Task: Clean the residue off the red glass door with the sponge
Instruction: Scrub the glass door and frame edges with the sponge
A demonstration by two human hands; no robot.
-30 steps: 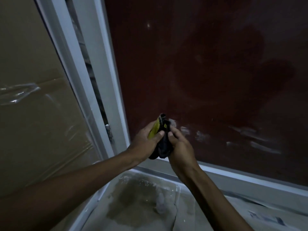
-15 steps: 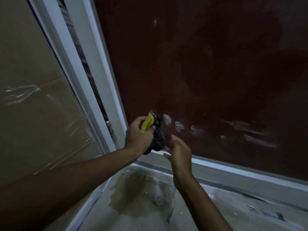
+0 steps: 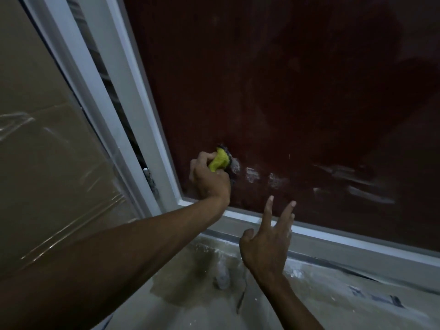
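Left hand (image 3: 209, 179), centre-left of the frame, grips a yellow sponge (image 3: 218, 160) against the red glass door (image 3: 285, 91), its long axis slanting upper right. Right hand (image 3: 266, 244) hovers lower centre, fingers spread, holding nothing. White residue (image 3: 252, 173) streaks rightward.

The yellow sponge (image 3: 218, 161), dark on its scouring face, is pressed against the lower left of the red glass door (image 3: 273, 96). White residue streaks (image 3: 352, 184) run rightward along the glass near its bottom edge.

We find no text, label, brand, number or sign that we can read; dark marks on the floor covering (image 3: 376, 300) at the lower right are too blurred to tell.
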